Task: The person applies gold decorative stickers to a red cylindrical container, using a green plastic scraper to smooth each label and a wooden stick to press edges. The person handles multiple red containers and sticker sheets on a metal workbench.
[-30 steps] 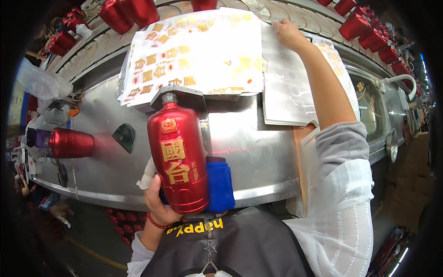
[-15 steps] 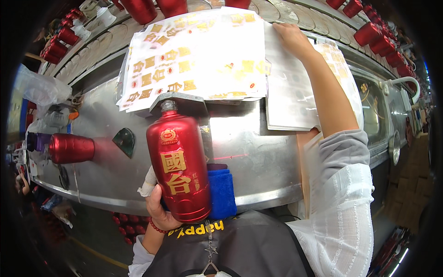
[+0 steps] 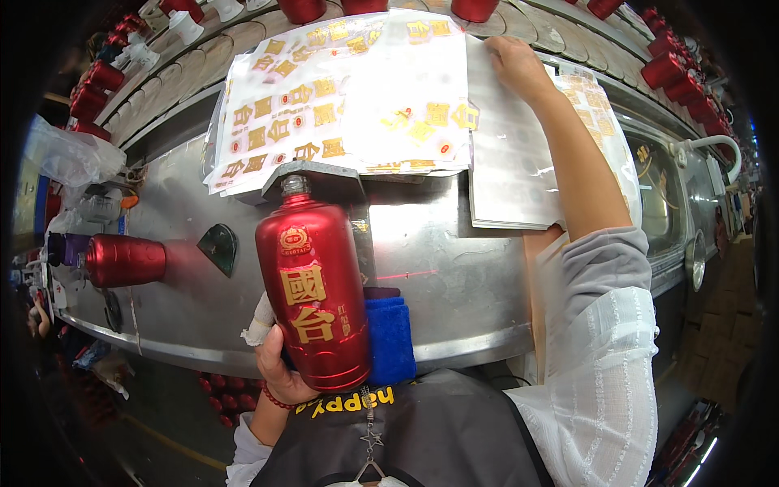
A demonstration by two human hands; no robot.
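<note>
My left hand (image 3: 282,375) grips a red bottle (image 3: 318,349) low on its side. The bottle has gold lettering and a clear, uncapped neck, and leans back against a grey metal rest (image 3: 349,183). A white wrap covers part of a finger of that hand. My right hand (image 3: 517,66) is at the far edge of a stack of translucent sheets (image 3: 513,183), its fingers bent over the edge; its fingertips are partly hidden. Left of them lie white sheets with gold decals (image 3: 377,105).
A blue cloth (image 3: 391,341) hangs at the metal table's (image 3: 446,276) near edge. On the left lie another red bottle (image 3: 128,260) and a dark green scraper-like piece (image 3: 217,250). Behind, red bottles (image 3: 475,8) stand on a slatted conveyor (image 3: 552,36). A basin (image 3: 659,183) is at right.
The red bottles on the conveyor behind have shifted to the right. My right hand has moved very slightly; my left hand and its bottle are nearly still.
</note>
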